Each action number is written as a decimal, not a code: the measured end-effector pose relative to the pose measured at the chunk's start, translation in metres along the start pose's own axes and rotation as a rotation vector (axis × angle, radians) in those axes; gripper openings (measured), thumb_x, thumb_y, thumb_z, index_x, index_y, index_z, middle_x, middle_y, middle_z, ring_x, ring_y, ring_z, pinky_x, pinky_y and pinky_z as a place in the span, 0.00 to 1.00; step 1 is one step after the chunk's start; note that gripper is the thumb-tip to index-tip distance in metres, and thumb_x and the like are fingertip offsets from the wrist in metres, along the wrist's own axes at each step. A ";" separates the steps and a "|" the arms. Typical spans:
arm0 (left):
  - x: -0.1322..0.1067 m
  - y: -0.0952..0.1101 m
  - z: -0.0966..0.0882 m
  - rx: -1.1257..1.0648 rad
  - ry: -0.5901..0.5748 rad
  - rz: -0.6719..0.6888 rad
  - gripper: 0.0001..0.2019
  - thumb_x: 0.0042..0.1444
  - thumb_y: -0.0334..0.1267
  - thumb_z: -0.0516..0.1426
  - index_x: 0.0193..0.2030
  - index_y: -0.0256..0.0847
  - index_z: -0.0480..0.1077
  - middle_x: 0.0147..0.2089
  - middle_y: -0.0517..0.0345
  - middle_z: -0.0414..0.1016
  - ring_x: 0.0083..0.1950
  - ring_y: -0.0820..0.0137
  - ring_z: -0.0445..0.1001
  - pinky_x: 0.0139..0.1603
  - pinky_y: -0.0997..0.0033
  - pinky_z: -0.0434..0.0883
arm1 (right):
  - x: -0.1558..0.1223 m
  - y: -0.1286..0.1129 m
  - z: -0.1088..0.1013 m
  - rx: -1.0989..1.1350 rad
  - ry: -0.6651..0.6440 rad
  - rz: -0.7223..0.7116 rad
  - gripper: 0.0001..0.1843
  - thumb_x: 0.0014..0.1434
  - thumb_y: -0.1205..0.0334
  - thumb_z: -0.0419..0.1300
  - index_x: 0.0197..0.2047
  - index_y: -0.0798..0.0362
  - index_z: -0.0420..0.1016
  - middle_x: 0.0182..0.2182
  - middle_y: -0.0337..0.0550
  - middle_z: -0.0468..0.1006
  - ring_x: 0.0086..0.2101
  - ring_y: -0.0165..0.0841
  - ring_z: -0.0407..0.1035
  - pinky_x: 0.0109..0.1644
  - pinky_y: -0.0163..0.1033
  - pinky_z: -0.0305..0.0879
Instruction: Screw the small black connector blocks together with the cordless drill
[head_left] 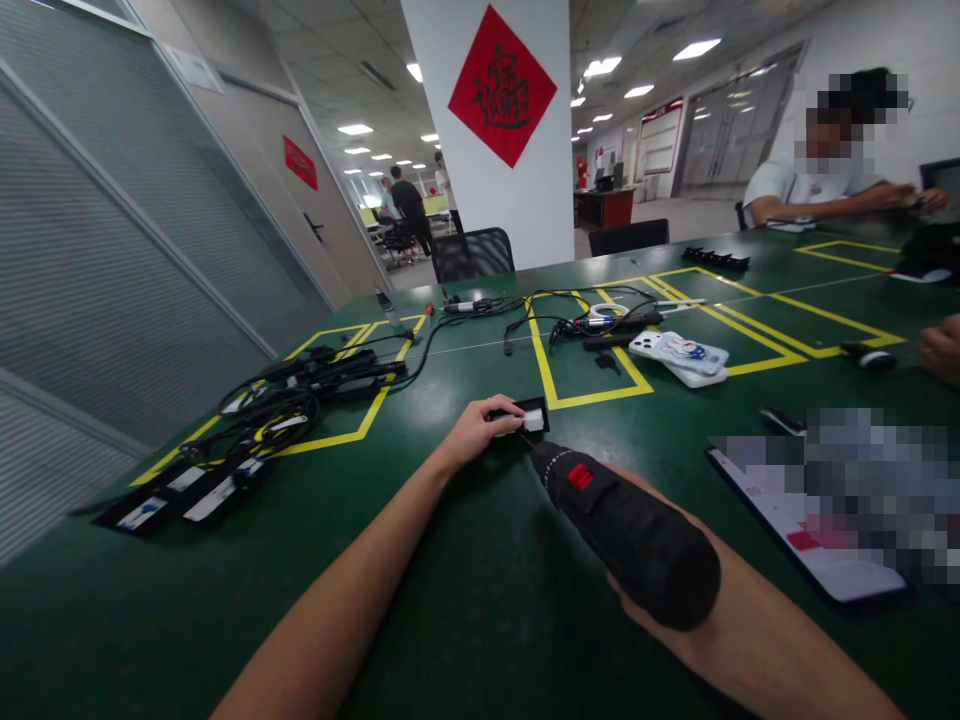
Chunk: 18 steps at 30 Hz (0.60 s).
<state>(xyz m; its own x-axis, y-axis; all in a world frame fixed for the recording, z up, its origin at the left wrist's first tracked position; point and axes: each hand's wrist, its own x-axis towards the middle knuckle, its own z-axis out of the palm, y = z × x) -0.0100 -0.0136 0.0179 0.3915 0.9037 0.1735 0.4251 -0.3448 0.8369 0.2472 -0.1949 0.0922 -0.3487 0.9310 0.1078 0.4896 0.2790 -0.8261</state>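
Note:
A black cordless drill [615,525] is in my right hand [637,600], whose fingers are mostly hidden behind the tool's body. The thin bit at its front points forward and left, with its tip close to a small black box-like piece [546,416] on the table. Whether the tip touches the piece I cannot tell. A white block [533,421] shows inside that piece. My left hand [480,432] grips the piece from the left, thumb and fingers pressed on it near the bit.
Tangled black cables [300,395] and flat devices lie left on the green table [450,620]. Beyond my hands are a phone [679,350] and more cables. A tablet [802,520] lies right. A person [814,190] sits at the far right; another person's hand [943,348] is nearer.

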 end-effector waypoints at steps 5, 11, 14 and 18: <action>0.000 0.003 0.000 0.016 -0.001 0.003 0.13 0.50 0.44 0.58 0.39 0.39 0.74 0.46 0.53 0.71 0.48 0.63 0.69 0.51 0.64 0.63 | -0.002 0.002 -0.001 0.025 -0.021 -0.047 0.38 0.53 0.69 0.58 0.64 0.38 0.50 0.62 0.36 0.62 0.59 0.39 0.58 0.62 0.49 0.55; -0.001 0.006 -0.001 0.029 -0.011 -0.006 0.14 0.49 0.44 0.57 0.39 0.39 0.74 0.47 0.53 0.71 0.48 0.63 0.69 0.51 0.64 0.63 | -0.004 0.006 0.001 0.006 0.030 -0.010 0.40 0.50 0.69 0.59 0.64 0.39 0.51 0.60 0.40 0.63 0.58 0.44 0.58 0.62 0.57 0.52; -0.001 0.006 -0.001 0.022 -0.011 -0.002 0.14 0.49 0.44 0.57 0.39 0.38 0.74 0.47 0.53 0.71 0.48 0.63 0.69 0.51 0.64 0.63 | -0.004 0.005 0.001 0.005 0.018 -0.033 0.39 0.51 0.68 0.59 0.64 0.40 0.52 0.60 0.40 0.63 0.58 0.43 0.59 0.62 0.54 0.54; 0.000 0.004 -0.001 0.011 -0.016 0.009 0.13 0.50 0.44 0.57 0.39 0.39 0.74 0.46 0.53 0.71 0.48 0.63 0.69 0.52 0.63 0.63 | -0.004 0.002 0.000 0.006 -0.004 -0.067 0.39 0.53 0.68 0.58 0.65 0.38 0.49 0.61 0.38 0.62 0.58 0.39 0.60 0.61 0.49 0.56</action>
<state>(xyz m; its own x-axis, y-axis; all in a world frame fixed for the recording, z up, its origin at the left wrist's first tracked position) -0.0092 -0.0151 0.0221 0.4085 0.8963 0.1725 0.4303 -0.3557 0.8296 0.2498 -0.1979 0.0906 -0.3841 0.9092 0.1609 0.4602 0.3396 -0.8203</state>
